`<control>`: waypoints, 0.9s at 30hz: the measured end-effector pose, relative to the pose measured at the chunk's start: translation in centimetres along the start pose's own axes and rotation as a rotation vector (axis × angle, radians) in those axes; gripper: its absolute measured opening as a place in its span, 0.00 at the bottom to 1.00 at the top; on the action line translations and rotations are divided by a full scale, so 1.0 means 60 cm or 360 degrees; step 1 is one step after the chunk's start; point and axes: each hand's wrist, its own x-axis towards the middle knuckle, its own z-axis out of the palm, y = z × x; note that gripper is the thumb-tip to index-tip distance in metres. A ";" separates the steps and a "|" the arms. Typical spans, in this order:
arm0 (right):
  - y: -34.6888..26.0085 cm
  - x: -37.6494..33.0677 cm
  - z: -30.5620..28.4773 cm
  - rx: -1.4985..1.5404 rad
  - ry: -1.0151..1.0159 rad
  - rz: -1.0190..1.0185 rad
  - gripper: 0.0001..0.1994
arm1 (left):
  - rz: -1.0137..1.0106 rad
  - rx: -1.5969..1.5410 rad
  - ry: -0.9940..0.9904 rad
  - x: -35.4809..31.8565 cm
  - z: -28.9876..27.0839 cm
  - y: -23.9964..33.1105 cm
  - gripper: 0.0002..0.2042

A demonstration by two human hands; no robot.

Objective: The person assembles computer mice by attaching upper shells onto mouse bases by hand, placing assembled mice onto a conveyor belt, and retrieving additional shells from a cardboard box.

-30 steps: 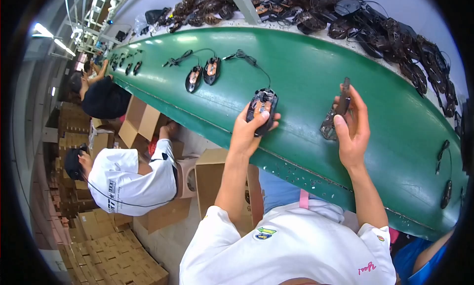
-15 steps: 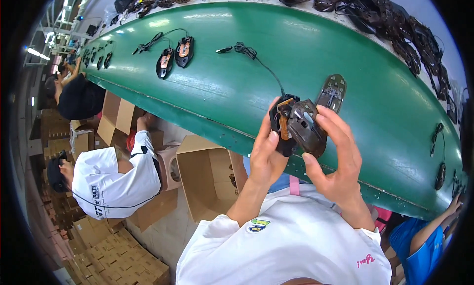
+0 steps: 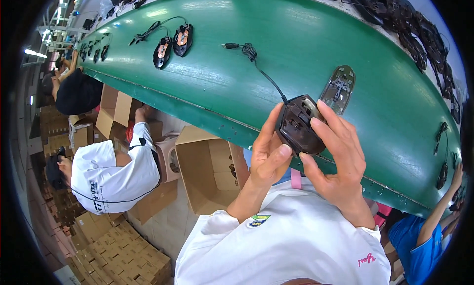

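Between my two hands is a dark corded computer mouse [image 3: 300, 125], held above the near edge of the green work surface. A dark, glossy top shell now covers its body. My left hand [image 3: 269, 154] grips its left side, thumb at the lower edge. My right hand [image 3: 338, 151] is closed round the right side, with fingertips on the shell and the thumb near its lower end. The mouse's cable [image 3: 269, 77] runs up and left to a tied bundle with a plug [image 3: 229, 46]. Just beyond my right fingers lies a loose translucent mouse shell part [image 3: 339, 89].
Two opened mice [image 3: 173, 45] with copper-coloured boards lie farther left on the green surface [image 3: 217, 82]. Dark parts [image 3: 395, 25] are heaped along the far ledge. An open cardboard box [image 3: 207, 176] stands left of me. Co-workers sit at left [image 3: 113, 176] and right [image 3: 419, 240].
The top shell, tilted apart from the opened mouse base before, now sits over it, hiding the board. Both hands have closed in around the mouse. Items on the green surface have shifted slightly in view.
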 end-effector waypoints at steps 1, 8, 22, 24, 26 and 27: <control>-0.001 0.000 0.000 0.0001 -0.0002 0.0004 0.32 | -0.0003 -0.0001 0.0003 -0.001 -0.002 -0.001 0.43; -0.010 -0.003 -0.003 0.0112 0.0029 0.0059 0.29 | 0.0131 -0.0036 -0.0258 0.002 -0.012 -0.012 0.43; -0.023 -0.013 -0.004 0.0272 0.0005 0.0067 0.30 | 0.0146 0.0122 -0.0308 -0.021 -0.028 -0.013 0.48; -0.023 -0.015 -0.004 0.0290 -0.0008 0.0057 0.30 | 0.0159 0.0104 -0.0293 -0.025 -0.028 -0.015 0.47; -0.022 -0.017 -0.006 0.0298 -0.0012 0.0054 0.31 | 0.0163 0.0094 -0.0288 -0.032 -0.024 -0.015 0.47; -0.021 -0.020 -0.006 0.0298 -0.0010 0.0026 0.31 | 0.0113 0.0069 -0.0218 -0.037 -0.019 -0.014 0.46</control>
